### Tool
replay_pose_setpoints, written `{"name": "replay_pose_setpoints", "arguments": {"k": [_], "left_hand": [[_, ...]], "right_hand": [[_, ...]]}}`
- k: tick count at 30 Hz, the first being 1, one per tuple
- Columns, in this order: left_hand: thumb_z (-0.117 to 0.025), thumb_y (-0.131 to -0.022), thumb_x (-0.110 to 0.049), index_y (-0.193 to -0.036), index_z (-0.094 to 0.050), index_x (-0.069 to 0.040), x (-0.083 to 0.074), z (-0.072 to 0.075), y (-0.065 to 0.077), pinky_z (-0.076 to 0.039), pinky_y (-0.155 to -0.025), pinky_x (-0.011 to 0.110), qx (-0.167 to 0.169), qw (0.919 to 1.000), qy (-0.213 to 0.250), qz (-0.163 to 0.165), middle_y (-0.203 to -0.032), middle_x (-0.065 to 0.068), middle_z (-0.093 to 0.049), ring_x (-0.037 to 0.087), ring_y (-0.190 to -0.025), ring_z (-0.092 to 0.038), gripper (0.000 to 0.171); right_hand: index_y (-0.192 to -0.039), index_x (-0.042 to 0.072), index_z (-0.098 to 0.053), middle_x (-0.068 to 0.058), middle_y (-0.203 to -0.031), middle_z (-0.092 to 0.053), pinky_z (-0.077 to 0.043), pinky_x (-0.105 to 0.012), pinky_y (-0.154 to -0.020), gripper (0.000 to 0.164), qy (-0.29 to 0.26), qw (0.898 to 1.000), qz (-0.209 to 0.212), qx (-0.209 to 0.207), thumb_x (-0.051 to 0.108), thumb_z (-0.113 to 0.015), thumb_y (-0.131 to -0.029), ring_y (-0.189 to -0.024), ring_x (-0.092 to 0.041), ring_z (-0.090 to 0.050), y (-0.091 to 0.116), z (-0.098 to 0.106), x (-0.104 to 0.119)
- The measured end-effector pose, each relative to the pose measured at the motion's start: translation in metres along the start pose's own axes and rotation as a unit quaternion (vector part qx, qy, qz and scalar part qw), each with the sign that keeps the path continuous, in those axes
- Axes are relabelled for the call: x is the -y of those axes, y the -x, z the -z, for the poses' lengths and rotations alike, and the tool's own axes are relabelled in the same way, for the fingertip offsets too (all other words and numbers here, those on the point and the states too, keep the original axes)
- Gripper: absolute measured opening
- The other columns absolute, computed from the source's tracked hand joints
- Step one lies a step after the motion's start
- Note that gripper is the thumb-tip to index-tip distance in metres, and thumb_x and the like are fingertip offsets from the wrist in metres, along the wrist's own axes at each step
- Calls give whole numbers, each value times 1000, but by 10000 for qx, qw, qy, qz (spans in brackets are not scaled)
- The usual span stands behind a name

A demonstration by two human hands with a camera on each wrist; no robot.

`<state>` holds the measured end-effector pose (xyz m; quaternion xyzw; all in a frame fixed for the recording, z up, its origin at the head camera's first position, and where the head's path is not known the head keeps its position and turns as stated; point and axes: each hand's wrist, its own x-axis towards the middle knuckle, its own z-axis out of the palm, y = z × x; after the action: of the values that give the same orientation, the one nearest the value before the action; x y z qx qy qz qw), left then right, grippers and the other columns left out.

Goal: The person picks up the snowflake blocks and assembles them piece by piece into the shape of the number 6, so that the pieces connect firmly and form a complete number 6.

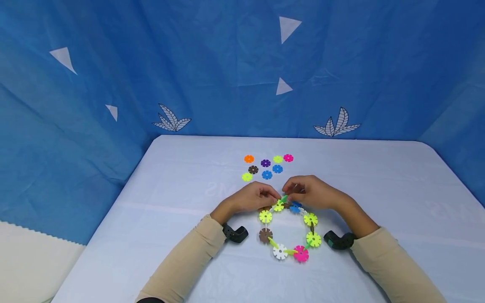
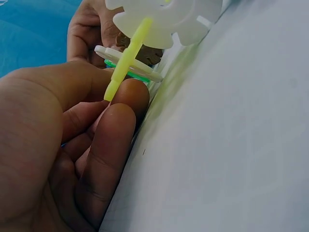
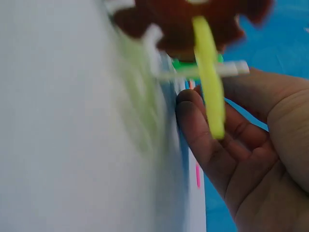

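A ring of slotted plastic interlocking discs lies on the table before me, with a brown disc (image 1: 266, 235), a white disc (image 1: 280, 251) and a pink disc (image 1: 301, 254) among its links. At its far side my left hand (image 1: 254, 197) pinches the ring by a yellow-green disc (image 1: 278, 205). Facing it, my right hand (image 1: 312, 192) has thumb and fingertips closed on a green disc (image 1: 285, 198), close above a blue disc (image 1: 295, 207). In the left wrist view, a yellow disc (image 2: 128, 60) seen edge-on partly covers the left fingertips. Another yellow disc (image 3: 209, 79) crosses before the right fingers.
Beyond the hands lie several loose discs, including an orange disc (image 1: 249, 159), a purple disc (image 1: 265, 163) and a pink loose disc (image 1: 288, 158). A white cloth covers the table (image 1: 379, 176). Behind it hangs a blue curtain (image 1: 227, 63).
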<state>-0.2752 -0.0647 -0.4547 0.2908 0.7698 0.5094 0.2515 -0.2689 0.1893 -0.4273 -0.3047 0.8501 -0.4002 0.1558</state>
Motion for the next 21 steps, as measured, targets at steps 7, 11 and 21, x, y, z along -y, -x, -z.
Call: {"name": "replay_pose_setpoints", "arguments": {"k": [7,11,21], "left_hand": [[-64,-100,-12,-114,-74,-10,2,1,0,-51,-65,26,-44,9999,-90,70,-80,3,-67,14,-66,-57,18],[-64,-100,-12,-114,-74,-10,0,1,0,-51,-64,26,-42,9999,-48,136,-81,3,-68,14,-66,-57,17],[-64,-100,-11,-114,-74,-9,1,-1,0,-52,-63,26,-29,9999,16,111,-80,4,-69,13,-66,-58,17]], "right_hand": [[-115,8,-70,-5,-104,-68,-54,-30,-78,18,46,9985,-469,-263,9,-69,-97,-91,-23,-61,-11,26,-18],[-117,5,-68,-10,-105,-66,-55,-31,-72,20,286,9963,-691,-433,9,-68,-98,-84,-24,-61,-28,47,-26],[-139,4,-58,-18,-115,-61,-53,-44,-86,41,1225,9822,-1338,-480,11,-65,-99,-101,-32,-56,-74,65,-38]]}}
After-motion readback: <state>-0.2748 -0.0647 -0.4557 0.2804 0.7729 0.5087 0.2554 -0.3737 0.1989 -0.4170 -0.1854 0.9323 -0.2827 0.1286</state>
